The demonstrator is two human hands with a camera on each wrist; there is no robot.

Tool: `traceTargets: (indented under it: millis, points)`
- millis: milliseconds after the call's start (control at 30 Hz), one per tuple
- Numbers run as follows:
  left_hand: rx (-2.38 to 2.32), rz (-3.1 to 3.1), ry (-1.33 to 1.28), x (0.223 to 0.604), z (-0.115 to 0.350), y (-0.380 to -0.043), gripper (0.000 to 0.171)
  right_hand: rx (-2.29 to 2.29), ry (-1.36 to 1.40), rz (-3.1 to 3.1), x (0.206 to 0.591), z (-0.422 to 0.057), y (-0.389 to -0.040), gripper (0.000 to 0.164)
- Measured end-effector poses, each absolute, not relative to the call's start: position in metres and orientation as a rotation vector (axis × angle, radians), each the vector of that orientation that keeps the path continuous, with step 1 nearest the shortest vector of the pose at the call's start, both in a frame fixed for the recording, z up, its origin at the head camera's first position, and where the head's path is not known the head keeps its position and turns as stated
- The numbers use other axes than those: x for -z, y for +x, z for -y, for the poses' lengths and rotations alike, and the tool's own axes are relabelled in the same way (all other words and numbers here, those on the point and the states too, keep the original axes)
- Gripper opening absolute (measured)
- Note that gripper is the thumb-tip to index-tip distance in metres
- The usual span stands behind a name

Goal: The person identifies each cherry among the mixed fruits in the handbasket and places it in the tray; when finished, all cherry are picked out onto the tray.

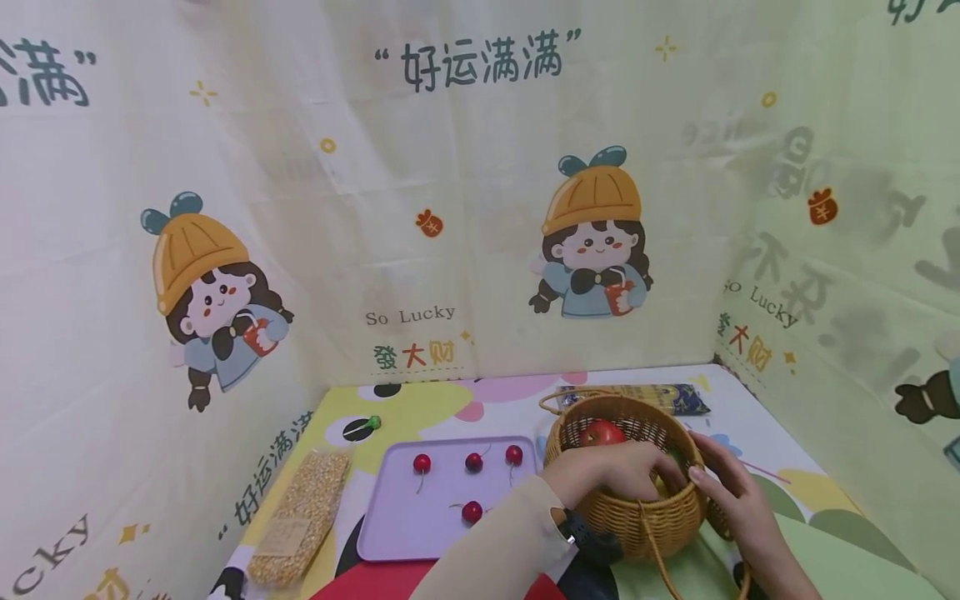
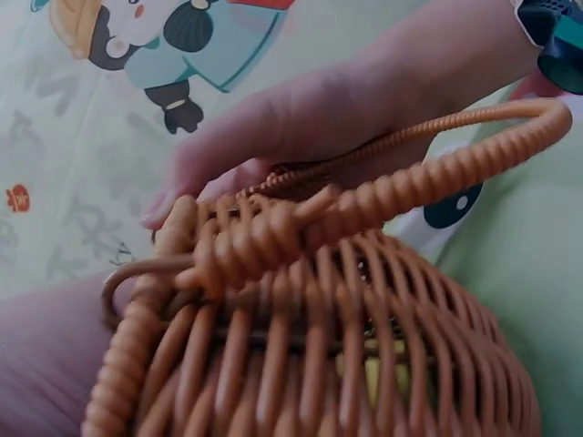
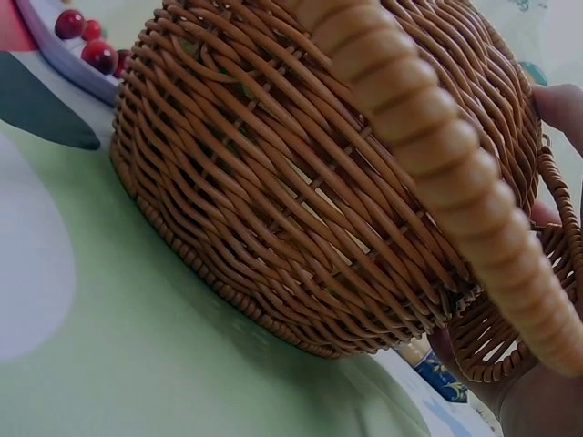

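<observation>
A round wicker basket [image 1: 626, 529] stands tilted at the right of the table, with a red apple [image 1: 602, 432] inside it. My left hand [image 1: 626, 468] reaches over the near rim into the basket. Its fingertips are hidden, and a bit of something yellow [image 1: 662, 487] shows beside them. On the right side, my right hand [image 1: 738, 496] grips the basket's rim, thumb at the edge. Between that hand and the basket sits a small wicker piece [image 3: 492, 337]. A coiled wicker handle [image 2: 428, 187] crosses close to the left wrist camera.
Left of the basket lies a lilac tray [image 1: 401, 537] bearing several cherries [image 1: 472, 512]. Farther left is a clear bag of pale grains [image 1: 300, 512]. A small green thing [image 1: 372, 422] lies behind the tray. A blue and gold packet [image 1: 686, 400] lies behind the basket. Printed cloth walls enclose the table.
</observation>
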State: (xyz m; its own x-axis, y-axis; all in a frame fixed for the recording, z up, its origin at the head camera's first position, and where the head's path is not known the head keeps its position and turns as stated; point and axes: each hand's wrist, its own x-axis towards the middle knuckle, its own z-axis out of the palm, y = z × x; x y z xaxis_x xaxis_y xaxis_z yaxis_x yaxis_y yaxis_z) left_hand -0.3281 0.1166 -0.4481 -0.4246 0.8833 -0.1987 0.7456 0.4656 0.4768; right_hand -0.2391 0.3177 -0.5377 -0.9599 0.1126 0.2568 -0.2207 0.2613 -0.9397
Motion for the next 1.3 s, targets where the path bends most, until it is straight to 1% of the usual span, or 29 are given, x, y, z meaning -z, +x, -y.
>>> traceTargets:
  millis: [367,533,767,833,933,1067,1233,1300]
  points:
    - [-0.383,-2.318,1.350,0.4538,-0.1259,-0.3259,0.052,-1.790,0.147,2.208,0.5381,-0.3166,-0.2403,0.059]
    - [-0.386,-2.313,1.321,0.4546,-0.1245,-0.3247,0.049,-1.778,0.141,2.211,0.5385,-0.3160,-0.2396,0.059]
    - [-0.438,-2.382,1.351,0.4559,-0.1252,-0.3249,0.030,-1.784,0.131,2.212,0.5383,-0.3162,-0.2394,0.059]
    - [-0.446,-2.379,1.347,0.4560,-0.1258,-0.3250,0.031,-1.786,0.137,2.207,0.5380,-0.3162,-0.2391,0.059]
    - [-0.442,-2.323,1.334,0.4557,-0.1257,-0.3251,0.038,-1.786,0.136,2.205,0.5375,-0.3158,-0.2388,0.059]
    - [-0.435,-2.220,1.300,0.4540,-0.1240,-0.3242,0.044,-1.775,0.128,2.217,0.5369,-0.3147,-0.2381,0.059]
    - [-0.374,-2.231,1.335,0.4516,-0.1228,-0.3243,0.042,-1.758,0.154,2.216,0.5356,-0.3139,-0.2371,0.059]
    - [-0.378,-2.265,1.360,0.4508,-0.1223,-0.3249,0.039,-1.764,0.161,2.209,0.5351,-0.3140,-0.2372,0.059]
